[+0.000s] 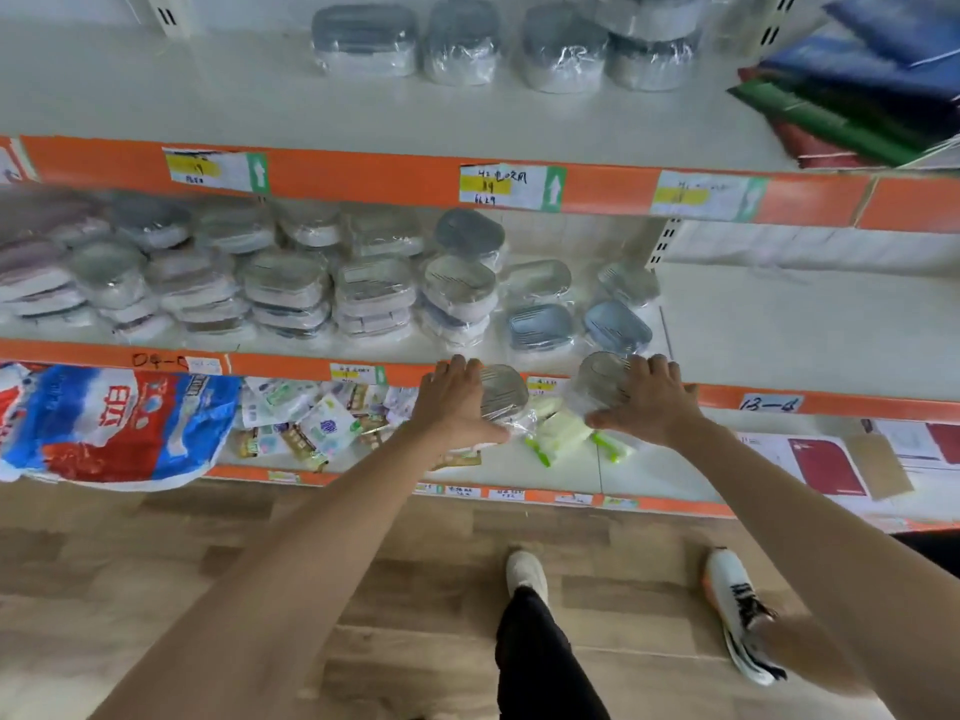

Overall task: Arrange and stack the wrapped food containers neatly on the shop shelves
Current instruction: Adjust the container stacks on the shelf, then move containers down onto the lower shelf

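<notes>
Wood-grain flooring is being stood on nearest the camera, and two bare forearms are being stretched from there toward the shelving. One wrapped container is being gripped by the left hand, its fingers curled over the far edge and the thumb pressed beneath; a second wrapped container is being held the same way by the right hand. Both are being carried just in front of the orange edge of the middle shelf, above the lower shelf of loose packets.

It is judged that each container is best being kept level and lowered squarely, lid up, onto a like-shaped one, so that the slippery film is not being allowed to slide a stack askew. The bare white stretch to the right of the stacks looks the readiest spot.

Two containers are being held. Further in, the stacked containers on the middle shelf are too blurred and overlapped to be counted exactly. Farthest, on the top shelf, five containers are being counted, two of them stacked.
</notes>
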`<state>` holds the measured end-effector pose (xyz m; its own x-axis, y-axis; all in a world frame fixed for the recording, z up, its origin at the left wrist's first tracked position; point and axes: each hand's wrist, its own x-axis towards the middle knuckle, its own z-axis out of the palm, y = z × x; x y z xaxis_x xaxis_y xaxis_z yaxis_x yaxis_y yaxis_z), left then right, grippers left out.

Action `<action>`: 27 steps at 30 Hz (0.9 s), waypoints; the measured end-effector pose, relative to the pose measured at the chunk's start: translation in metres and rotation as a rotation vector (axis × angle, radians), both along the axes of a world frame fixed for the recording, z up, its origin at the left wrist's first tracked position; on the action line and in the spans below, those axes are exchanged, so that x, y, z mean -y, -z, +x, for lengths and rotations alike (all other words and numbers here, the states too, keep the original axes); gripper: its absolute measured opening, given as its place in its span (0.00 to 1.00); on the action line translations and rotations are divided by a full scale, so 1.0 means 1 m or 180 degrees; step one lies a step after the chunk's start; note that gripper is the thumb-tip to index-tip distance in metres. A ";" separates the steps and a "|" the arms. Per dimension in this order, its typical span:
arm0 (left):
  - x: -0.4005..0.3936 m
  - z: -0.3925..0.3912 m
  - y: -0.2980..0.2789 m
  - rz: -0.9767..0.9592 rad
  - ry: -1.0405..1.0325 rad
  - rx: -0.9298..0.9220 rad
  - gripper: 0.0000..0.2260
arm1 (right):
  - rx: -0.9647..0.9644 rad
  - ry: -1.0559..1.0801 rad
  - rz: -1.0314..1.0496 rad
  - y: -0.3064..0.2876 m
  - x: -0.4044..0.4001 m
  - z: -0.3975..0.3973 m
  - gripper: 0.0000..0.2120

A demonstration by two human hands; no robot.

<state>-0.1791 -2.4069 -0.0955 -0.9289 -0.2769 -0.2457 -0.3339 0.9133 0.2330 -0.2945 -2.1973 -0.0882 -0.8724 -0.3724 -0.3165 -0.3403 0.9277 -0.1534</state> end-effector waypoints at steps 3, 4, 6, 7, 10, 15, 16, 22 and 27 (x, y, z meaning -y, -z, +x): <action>-0.008 -0.054 0.032 0.0157 0.0025 -0.0363 0.39 | -0.0302 0.0258 -0.0105 0.032 -0.001 -0.047 0.46; -0.011 -0.072 0.043 0.0232 0.0023 -0.0499 0.40 | -0.0369 0.0359 -0.0211 0.043 0.000 -0.065 0.44; -0.016 -0.112 0.062 0.0265 0.0051 -0.0752 0.42 | -0.0514 0.0530 -0.0436 0.061 0.003 -0.104 0.42; -0.016 -0.132 0.070 0.0242 0.0070 -0.0848 0.43 | -0.0595 0.0593 -0.0511 0.069 0.006 -0.123 0.41; -0.006 -0.192 0.090 0.0156 0.0025 -0.1092 0.43 | -0.0782 0.0667 -0.0569 0.094 0.016 -0.178 0.41; 0.012 -0.269 0.110 -0.0044 -0.0015 -0.1333 0.41 | -0.1222 0.0634 -0.0765 0.123 0.038 -0.245 0.40; 0.015 -0.280 0.113 -0.0039 -0.0065 -0.1369 0.41 | -0.1306 0.0601 -0.0789 0.126 0.043 -0.254 0.40; 0.029 -0.312 0.119 -0.0524 0.0115 -0.1146 0.41 | -0.1610 0.0304 -0.0664 0.138 0.058 -0.280 0.41; 0.032 -0.311 0.116 -0.0675 0.0253 -0.1072 0.43 | -0.1508 0.0217 -0.0442 0.135 0.057 -0.280 0.43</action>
<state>-0.4905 -2.4391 -0.2113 -0.9683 -0.2127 0.1308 -0.1974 0.9728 0.1211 -0.5741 -2.2540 -0.2227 -0.9322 -0.3199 0.1690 -0.3417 0.9321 -0.1202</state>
